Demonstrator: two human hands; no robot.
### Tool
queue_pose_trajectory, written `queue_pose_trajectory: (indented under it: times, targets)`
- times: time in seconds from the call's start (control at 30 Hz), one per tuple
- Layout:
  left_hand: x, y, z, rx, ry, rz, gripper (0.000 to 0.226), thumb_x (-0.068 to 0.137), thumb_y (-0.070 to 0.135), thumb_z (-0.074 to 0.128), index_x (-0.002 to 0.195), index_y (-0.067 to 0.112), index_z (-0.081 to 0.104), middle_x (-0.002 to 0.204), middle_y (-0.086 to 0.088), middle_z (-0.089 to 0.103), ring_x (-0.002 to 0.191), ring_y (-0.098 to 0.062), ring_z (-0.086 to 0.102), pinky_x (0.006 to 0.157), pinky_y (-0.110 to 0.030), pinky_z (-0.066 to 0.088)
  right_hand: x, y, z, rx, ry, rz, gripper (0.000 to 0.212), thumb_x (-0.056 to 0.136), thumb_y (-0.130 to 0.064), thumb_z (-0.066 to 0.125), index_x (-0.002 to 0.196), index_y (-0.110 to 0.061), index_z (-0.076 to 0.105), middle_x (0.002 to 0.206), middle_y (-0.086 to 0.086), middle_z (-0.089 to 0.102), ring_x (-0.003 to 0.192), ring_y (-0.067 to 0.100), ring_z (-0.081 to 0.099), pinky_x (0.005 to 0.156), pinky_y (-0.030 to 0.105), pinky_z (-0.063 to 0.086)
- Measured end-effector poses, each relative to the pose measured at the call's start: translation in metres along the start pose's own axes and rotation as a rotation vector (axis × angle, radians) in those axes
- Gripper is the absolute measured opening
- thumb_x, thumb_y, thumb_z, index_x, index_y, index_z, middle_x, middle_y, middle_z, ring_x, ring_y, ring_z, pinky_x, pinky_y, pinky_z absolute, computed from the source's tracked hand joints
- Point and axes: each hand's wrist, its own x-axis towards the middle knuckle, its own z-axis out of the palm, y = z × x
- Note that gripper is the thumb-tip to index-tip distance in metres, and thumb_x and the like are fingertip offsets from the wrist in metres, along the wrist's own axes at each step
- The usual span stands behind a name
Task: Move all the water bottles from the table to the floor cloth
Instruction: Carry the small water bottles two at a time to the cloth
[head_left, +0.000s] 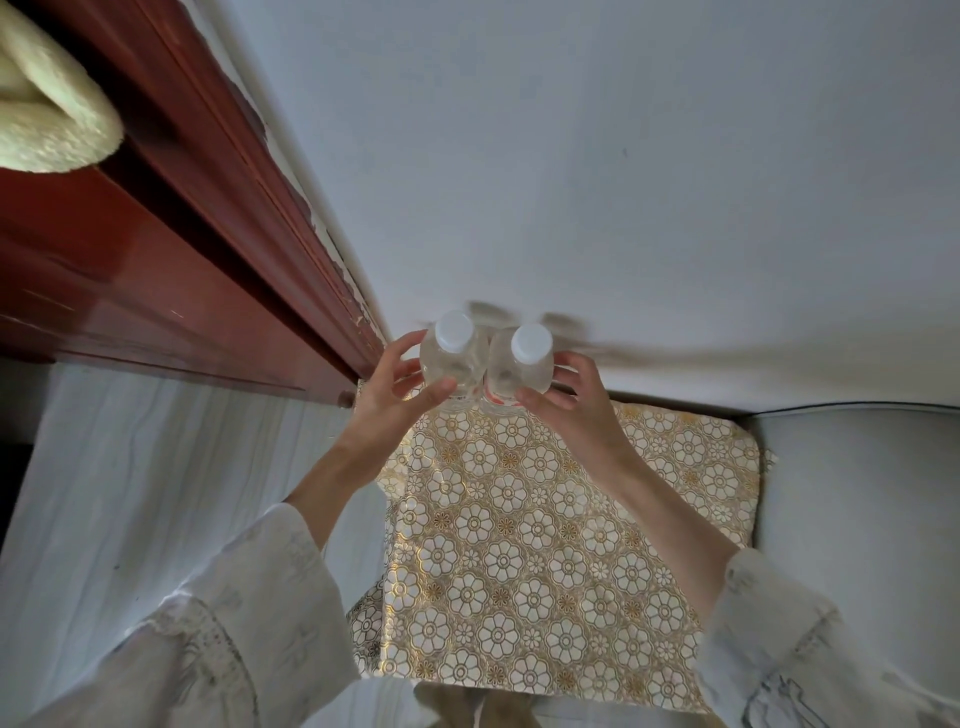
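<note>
Two clear water bottles with white caps stand side by side at the far edge of the gold flower-patterned floor cloth (519, 519), close to the white wall. My left hand (387, 400) grips the left bottle (453, 358), fingers and thumb curled round its body. My right hand (569, 402) grips the right bottle (522, 366) the same way. The two bottles touch each other. Their bases are hidden behind my fingers, so I cannot tell whether they rest on the cloth.
A red-brown wooden furniture edge (171, 234) runs along the left, with a cream towel (47, 104) lying on it. Pale tiled floor (156, 467) lies left of the cloth. A white wall (623, 156) stands behind the bottles.
</note>
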Motion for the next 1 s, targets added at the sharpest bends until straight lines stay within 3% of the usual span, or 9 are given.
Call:
queue_pose_trajectory:
  times: [0.13,0.33,0.43,0.5,0.6,0.77,0.9,0.93,1.0]
  targets:
    - [-0.001,0.003,-0.002,0.046,-0.026,-0.017,0.07,0.068,0.039,0.068,0.13,0.037,0.036,0.133,-0.008,0.048,0.124,-0.021,0.047,0.101,-0.043,0.041,-0.005,-0.003,0.001,-0.024,-0.039,0.019,0.056,0.075,-0.032,0.069,0.12,-0.029,0.036,0.113,-0.022,0.048,0.117,0.009,0.047,0.105,0.043,0.033]
    - [-0.021,0.018,0.0,0.241,0.034,-0.105,0.085,0.077,0.041,0.067,0.142,0.031,0.014,0.149,-0.008,0.028,0.134,-0.022,0.033,0.106,-0.044,0.031,-0.027,-0.02,0.011,-0.137,0.035,0.132,0.075,0.078,-0.033,0.067,0.138,-0.016,0.026,0.144,0.004,0.038,0.128,0.02,0.039,0.106,0.043,0.033]
    - [-0.053,0.037,-0.001,0.351,0.105,-0.138,0.073,0.082,0.035,0.064,0.141,0.024,0.023,0.146,-0.007,0.032,0.129,-0.024,0.038,0.104,-0.046,0.036,-0.055,-0.038,0.012,-0.265,0.014,0.194,0.057,0.084,-0.034,0.06,0.132,-0.012,0.039,0.136,0.008,0.046,0.117,0.02,0.047,0.096,0.036,0.038]
    - [-0.085,0.052,-0.006,0.378,0.129,-0.151,0.06,0.084,0.032,0.06,0.136,0.021,0.032,0.14,-0.005,0.041,0.122,-0.02,0.043,0.099,-0.04,0.04,-0.081,-0.056,0.015,-0.3,-0.041,0.197,0.045,0.086,-0.033,0.056,0.125,-0.011,0.047,0.127,0.007,0.055,0.106,0.017,0.052,0.092,0.033,0.042]
    - [-0.145,0.066,-0.02,0.363,0.163,-0.14,0.04,0.088,0.03,0.055,0.126,0.021,0.047,0.116,0.003,0.056,0.109,-0.016,0.053,0.089,-0.031,0.043,-0.125,-0.08,0.025,-0.295,-0.123,0.151,0.037,0.086,-0.033,0.055,0.116,-0.012,0.054,0.113,0.005,0.062,0.098,0.017,0.058,0.096,0.037,0.045]
    - [-0.265,0.063,-0.042,0.32,0.448,-0.114,0.023,0.088,0.013,0.056,0.11,0.012,0.059,0.095,-0.001,0.061,0.1,-0.028,0.062,0.084,-0.037,0.047,-0.188,-0.105,0.052,-0.383,-0.343,0.023,0.022,0.088,-0.033,0.052,0.102,-0.017,0.056,0.1,0.005,0.065,0.094,0.018,0.063,0.092,0.039,0.05]
    - [-0.373,0.053,-0.063,0.211,0.69,-0.104,0.021,0.088,0.009,0.055,0.109,0.012,0.058,0.099,-0.007,0.064,0.099,-0.03,0.063,0.075,-0.019,0.048,-0.227,-0.123,0.081,-0.472,-0.515,-0.08,0.029,0.09,-0.031,0.049,0.111,-0.011,0.055,0.102,0.005,0.066,0.095,0.019,0.063,0.087,0.032,0.051]
    - [-0.401,0.052,-0.065,0.176,0.764,-0.092,0.022,0.088,0.009,0.054,0.11,0.012,0.057,0.102,-0.01,0.064,0.099,-0.03,0.062,0.076,-0.02,0.049,-0.238,-0.129,0.09,-0.475,-0.56,-0.113,0.029,0.09,-0.03,0.05,0.111,-0.011,0.056,0.1,0.004,0.066,0.094,0.017,0.064,0.086,0.03,0.051]
    - [-0.458,0.048,-0.058,0.1,0.918,-0.08,0.021,0.089,0.014,0.054,0.11,0.014,0.056,0.107,-0.014,0.064,0.098,-0.028,0.062,0.084,-0.036,0.049,-0.264,-0.142,0.115,-0.501,-0.663,-0.187,0.025,0.089,-0.028,0.052,0.109,-0.013,0.058,0.097,0.0,0.067,0.09,0.011,0.064,0.083,0.026,0.051]
